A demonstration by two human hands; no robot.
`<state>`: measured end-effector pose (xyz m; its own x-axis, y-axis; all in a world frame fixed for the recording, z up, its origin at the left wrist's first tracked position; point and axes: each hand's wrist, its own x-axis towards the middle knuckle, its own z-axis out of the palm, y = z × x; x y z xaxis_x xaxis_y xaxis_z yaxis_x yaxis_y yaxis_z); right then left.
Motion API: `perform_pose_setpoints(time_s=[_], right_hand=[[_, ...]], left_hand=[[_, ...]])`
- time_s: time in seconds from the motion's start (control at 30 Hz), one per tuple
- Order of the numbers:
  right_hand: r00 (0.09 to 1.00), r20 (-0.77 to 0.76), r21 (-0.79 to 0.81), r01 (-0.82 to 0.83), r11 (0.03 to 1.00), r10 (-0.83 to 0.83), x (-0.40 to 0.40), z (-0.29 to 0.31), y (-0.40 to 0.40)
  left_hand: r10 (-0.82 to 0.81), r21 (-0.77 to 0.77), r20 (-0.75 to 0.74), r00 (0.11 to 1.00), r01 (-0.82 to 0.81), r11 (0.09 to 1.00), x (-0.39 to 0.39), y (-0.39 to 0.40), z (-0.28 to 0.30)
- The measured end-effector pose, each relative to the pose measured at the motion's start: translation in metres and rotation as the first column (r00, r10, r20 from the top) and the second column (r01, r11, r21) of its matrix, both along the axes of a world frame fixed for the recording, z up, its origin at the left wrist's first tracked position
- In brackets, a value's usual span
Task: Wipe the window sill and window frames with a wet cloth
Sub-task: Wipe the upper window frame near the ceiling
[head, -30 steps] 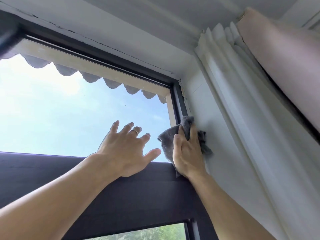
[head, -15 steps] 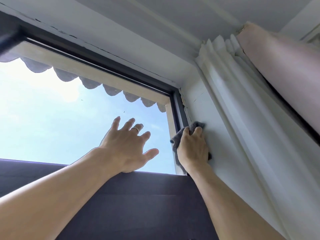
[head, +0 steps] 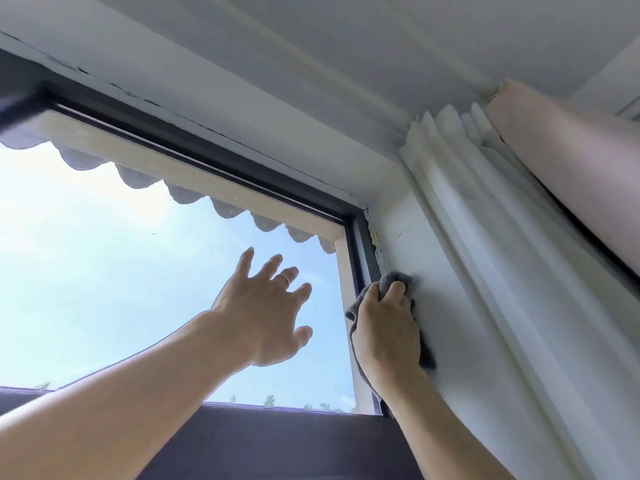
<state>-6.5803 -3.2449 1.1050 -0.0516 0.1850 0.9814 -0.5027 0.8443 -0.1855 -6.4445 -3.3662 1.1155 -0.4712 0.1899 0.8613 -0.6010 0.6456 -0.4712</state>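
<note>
- cloth (head: pixel 393 279): grey, soft, fuzzy fabric, matt.
- window frame (head: pixel 362 244): dark, smooth, faint sheen.
- wall (head: pixel 446 323) beside it: white paint, matt, cracked and flaking at the frame edge.
- curtain (head: pixel 491 209): white pleated fabric, matt.
- glass (head: pixel 104 271): clear, smooth.

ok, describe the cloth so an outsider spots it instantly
Start at the window frame, its dark right upright. Low on it, where it meets the white wall, the right hand presses a crumpled cloth. It is the only grey fabric; the curtain beside it is white.
</note>
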Motion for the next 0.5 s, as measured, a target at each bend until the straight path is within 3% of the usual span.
perform_pose_setpoints(time_s=[0.13, 0.33, 0.5], right_hand=[[0.999, -0.02, -0.023, -0.044, 0.999, 0.044, 0.007, 0.058, 0.002], [0.997, -0.052, -0.057, 0.057, 0.997, -0.06, -0.005, 0.054, -0.005], [0.999, -0.03, -0.086, 0.024, 0.996, -0.027, 0.002, 0.103, -0.009]], left_hand=[[-0.024, 0.024, -0.037, 0.999, 0.025, 0.999, -0.002, -0.001, 0.024], [-0.031, 0.034, -0.052, 0.998, 0.033, 0.999, -0.006, -0.005, 0.032], [-0.008, 0.003, -0.067, 0.998, 0.008, 1.0, -0.008, -0.005, 0.033]])
